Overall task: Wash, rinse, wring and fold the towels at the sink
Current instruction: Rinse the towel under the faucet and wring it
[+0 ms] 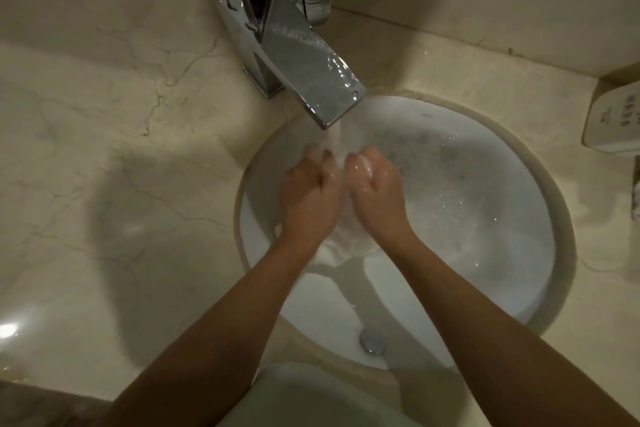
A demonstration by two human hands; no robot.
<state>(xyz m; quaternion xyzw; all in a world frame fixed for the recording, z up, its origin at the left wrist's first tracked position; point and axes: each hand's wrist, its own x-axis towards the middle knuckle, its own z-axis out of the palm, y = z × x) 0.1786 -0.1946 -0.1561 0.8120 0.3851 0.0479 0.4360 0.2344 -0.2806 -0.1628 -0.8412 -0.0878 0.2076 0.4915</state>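
Note:
A wet white towel (341, 243) hangs bunched between my two hands over the round white sink (540, 184). My left hand (308, 198) grips its left side with curled fingers. My right hand (375, 191) grips the right side, fingers curled round a fold of cloth. Water runs from the chrome faucet (294, 48) straight onto the towel and my fingertips. The towel's lower end droops below my wrists; the rest is hidden by my hands.
Beige marble counter (104, 149) surrounds the sink. The chrome drain (372, 343) sits at the basin's near side, and foam specks cover the right of the basin. A white box-like object (613, 121) stands at the right edge. The wall rises behind the faucet.

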